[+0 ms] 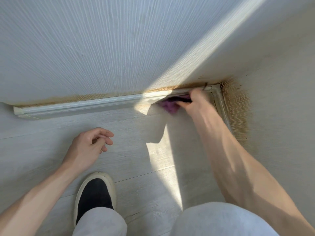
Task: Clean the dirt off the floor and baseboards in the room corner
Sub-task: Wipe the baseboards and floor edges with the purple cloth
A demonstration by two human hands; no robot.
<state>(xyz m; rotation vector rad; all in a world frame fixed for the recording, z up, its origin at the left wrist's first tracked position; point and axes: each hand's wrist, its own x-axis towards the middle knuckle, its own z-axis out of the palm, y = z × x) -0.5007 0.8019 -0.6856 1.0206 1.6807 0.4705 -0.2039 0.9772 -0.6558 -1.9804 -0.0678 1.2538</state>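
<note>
Nearest the viewer, a black slip-on shoe (95, 195) and grey trouser knees (219, 220) rest on the pale plank floor (51, 130), placing the person low before the corner. The left hand (88, 147) hovers above the floor, fingers loosely curled, holding nothing, probably for balance. Farther in, the right hand (198, 103) grips a purple cloth (169, 107), pressing it where the floor meets the white baseboard (85, 106) near the room corner. Brown staining (237, 106) lines the wall above both baseboards. Open floor lies leftward; rightward the corner confines strokes.

A pale wood-grain floor (51, 130) carries a purple cloth (168, 106) and a black shoe (95, 195).
</note>
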